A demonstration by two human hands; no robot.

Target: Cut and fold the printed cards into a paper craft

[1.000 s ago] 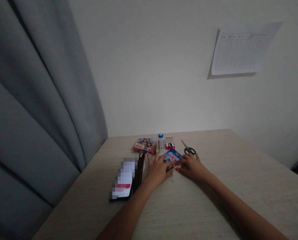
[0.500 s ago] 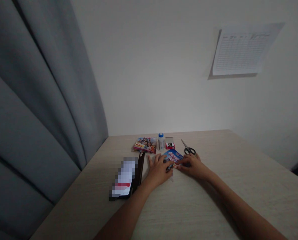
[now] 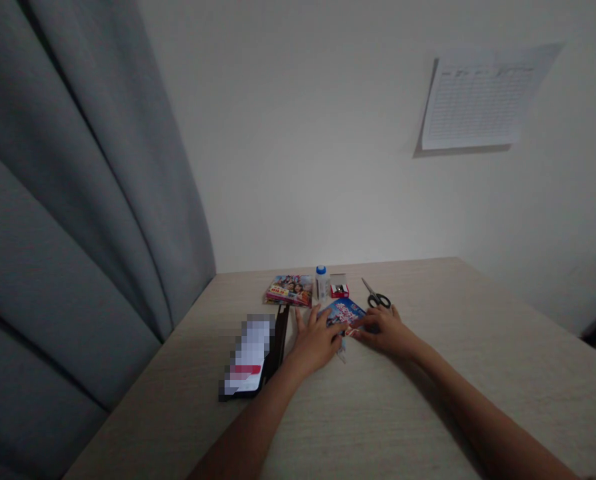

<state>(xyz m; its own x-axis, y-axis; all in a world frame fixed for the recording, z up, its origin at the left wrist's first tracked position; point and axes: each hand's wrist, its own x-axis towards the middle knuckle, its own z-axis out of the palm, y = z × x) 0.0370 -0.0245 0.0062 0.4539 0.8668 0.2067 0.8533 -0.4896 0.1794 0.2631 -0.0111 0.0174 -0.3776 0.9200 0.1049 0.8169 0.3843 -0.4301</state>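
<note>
A small blue printed packet lies on the pale wooden table. My left hand rests on its left side with fingers spread flat. Beside it, my right hand presses fingertips together at the packet's near right edge, on a part too small to make out. A clear wrapper strip pokes out between the two hands.
Black scissors lie just beyond my right hand. A white bottle with a blue cap, a small red box and a colourful booklet sit behind. A phone in a dark case lies left. Grey curtain hangs at left.
Both hands have stayed on the packet. The right hand's fingers have shifted slightly along the packet's near edge.
</note>
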